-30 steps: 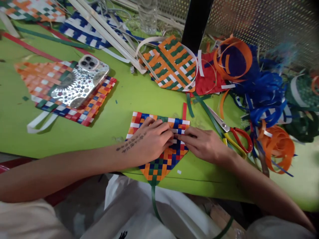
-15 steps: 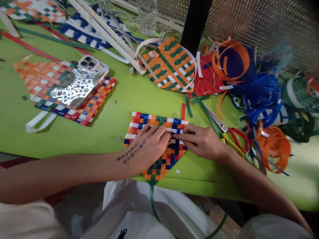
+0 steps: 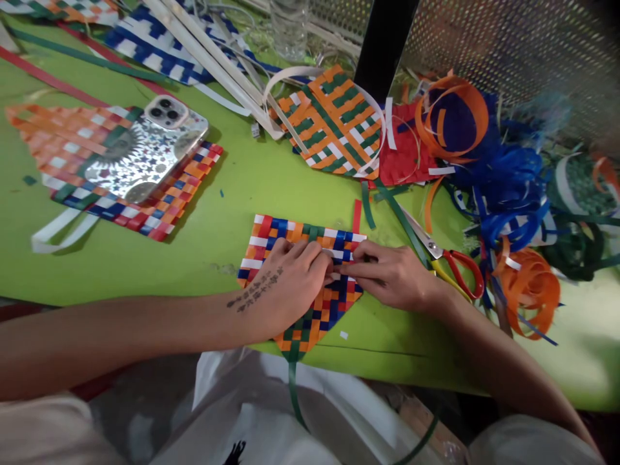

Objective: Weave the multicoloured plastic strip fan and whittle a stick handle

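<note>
So, likely tucking stage: woven piece (image 3: 322, 316) on green table (image 3: 232, 194), left hand (image 3: 295, 278) draped over it, right hand (image 3: 394, 274) fingering right side. Can't tell if either's pinching. Next probably needs snug tuck.

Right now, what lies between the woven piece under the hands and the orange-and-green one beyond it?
Head view: green tabletop, with a red strip and short green strip toward the right.
</note>
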The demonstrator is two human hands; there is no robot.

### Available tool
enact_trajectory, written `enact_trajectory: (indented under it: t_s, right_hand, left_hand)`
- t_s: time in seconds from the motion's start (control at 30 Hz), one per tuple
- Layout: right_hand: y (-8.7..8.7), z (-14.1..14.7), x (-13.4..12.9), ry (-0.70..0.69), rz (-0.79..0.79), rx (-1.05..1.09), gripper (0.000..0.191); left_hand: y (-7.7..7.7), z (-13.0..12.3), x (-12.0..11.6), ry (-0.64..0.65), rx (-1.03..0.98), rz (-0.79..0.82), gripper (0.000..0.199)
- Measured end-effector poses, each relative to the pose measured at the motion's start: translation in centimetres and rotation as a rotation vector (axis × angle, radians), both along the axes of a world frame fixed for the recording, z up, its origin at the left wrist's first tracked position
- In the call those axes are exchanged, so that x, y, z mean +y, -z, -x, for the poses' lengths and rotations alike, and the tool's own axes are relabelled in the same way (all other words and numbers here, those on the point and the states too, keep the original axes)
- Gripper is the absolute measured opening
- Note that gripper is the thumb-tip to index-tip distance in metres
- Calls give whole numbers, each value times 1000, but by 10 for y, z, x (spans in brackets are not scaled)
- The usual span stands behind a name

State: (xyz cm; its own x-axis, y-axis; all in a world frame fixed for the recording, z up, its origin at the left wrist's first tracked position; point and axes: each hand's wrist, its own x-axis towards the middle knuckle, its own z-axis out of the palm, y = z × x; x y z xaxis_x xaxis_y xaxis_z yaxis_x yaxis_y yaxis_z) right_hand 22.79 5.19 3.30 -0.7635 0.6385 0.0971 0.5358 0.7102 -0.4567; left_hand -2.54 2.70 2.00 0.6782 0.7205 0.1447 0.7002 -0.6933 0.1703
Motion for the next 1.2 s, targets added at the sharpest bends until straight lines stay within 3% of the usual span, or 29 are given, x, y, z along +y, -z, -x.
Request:
enact_trajectory:
  t_s: [0.13, 0.37, 0.47, 0.63, 0.83, 1.03, 1.2]
  right_hand:
    - [-2, 0, 0, 34, 100, 45, 33]
    - [-2, -1, -4, -44, -91, -140, 33]
    - [-5, -1, -3, -42, -10, -82, 31]
    - [-8, 1, -2, 74, 199, 94, 29]
    - [-8, 0, -5, 41, 77, -35, 30]
    - [-9, 0, -5, 55, 152, 10, 31]
    - [-5, 2, -6, 15, 26, -48, 29]
  left_hand:
    - [1, 1, 1, -2, -34, 24, 13]
    - [2, 2, 2, -11, -50, 52, 13]
    - [3, 2, 2, -12, -61, 64, 15]
    - [0, 1, 3, -20, -71, 67, 22]
    - [-1, 1, 3, -20, -65, 67, 23]
    - [-2, 4, 5, 9, -69, 73, 14]
    - [-4, 4, 7, 12, -73, 65, 16]
